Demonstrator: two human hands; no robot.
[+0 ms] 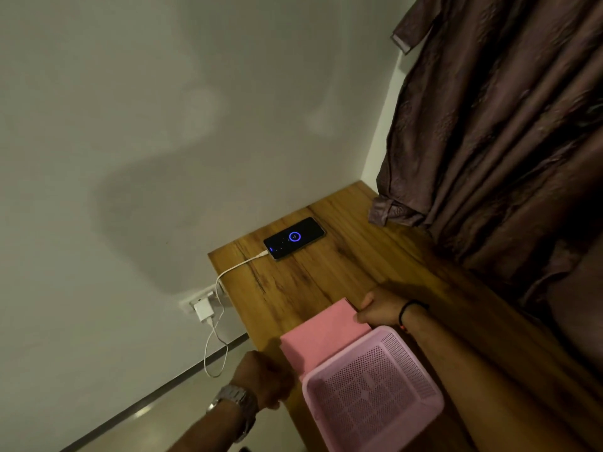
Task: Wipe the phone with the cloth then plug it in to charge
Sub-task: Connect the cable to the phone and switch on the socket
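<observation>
A black phone [294,238] lies face up on the wooden table [326,278], its screen lit with a blue ring. A white cable [225,275] runs from its near end over the table edge to a white charger [203,310] in a wall socket. A folded pink cloth [323,334] lies flat on the table beside a pink basket. My right hand [378,308] pinches the cloth's far right edge. My left hand [264,380] grips the cloth's near left edge, fingers curled.
A pink perforated plastic basket [372,389] stands on the table at the near edge, touching the cloth. A dark brown curtain [496,132] hangs on the right and rests on the table's far corner. A grey wall is on the left, with floor below.
</observation>
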